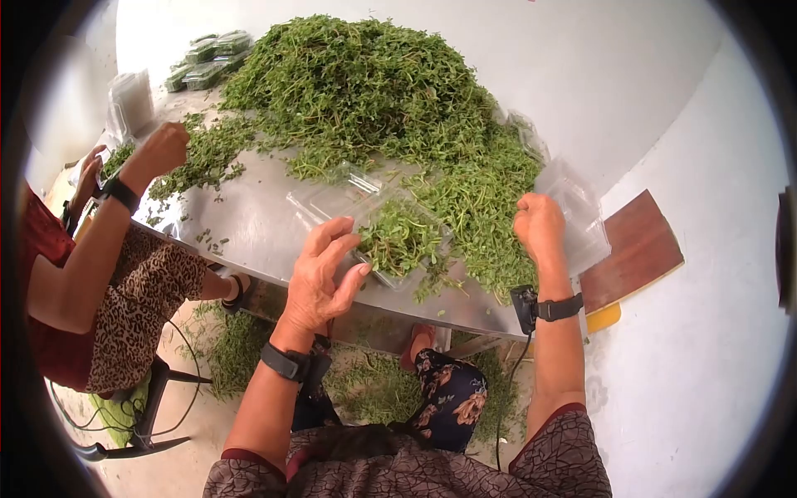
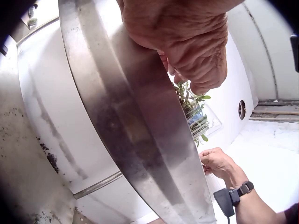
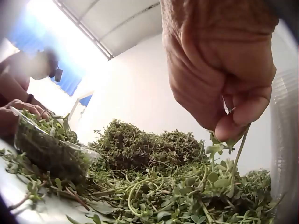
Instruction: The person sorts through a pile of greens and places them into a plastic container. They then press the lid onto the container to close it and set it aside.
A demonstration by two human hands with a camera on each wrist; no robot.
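A clear plastic box (image 1: 405,280) with its lid (image 1: 344,187) folded back lies near the table's front edge, filled with leafy green sprigs (image 1: 398,236). My left hand (image 1: 322,278) is at the box's left end, thumb and fingers apart, fingertips right at the rim and the greens. In the right wrist view its fingers lie over the greens in the box (image 3: 51,149). My right hand (image 1: 541,226) is over the right side of the loose greens (image 1: 490,224). Its thumb and finger pinch a thin sprig (image 3: 240,151) with small rounded leaves, above the pile.
A large heap of greens (image 1: 357,83) covers the table's back. Filled boxes (image 1: 207,62) and stacked empties (image 1: 131,104) stand at the back left; more clear boxes (image 1: 573,212) are beside my right hand. Another person (image 1: 75,282) works at the left. A brown board (image 1: 635,241) leans at right.
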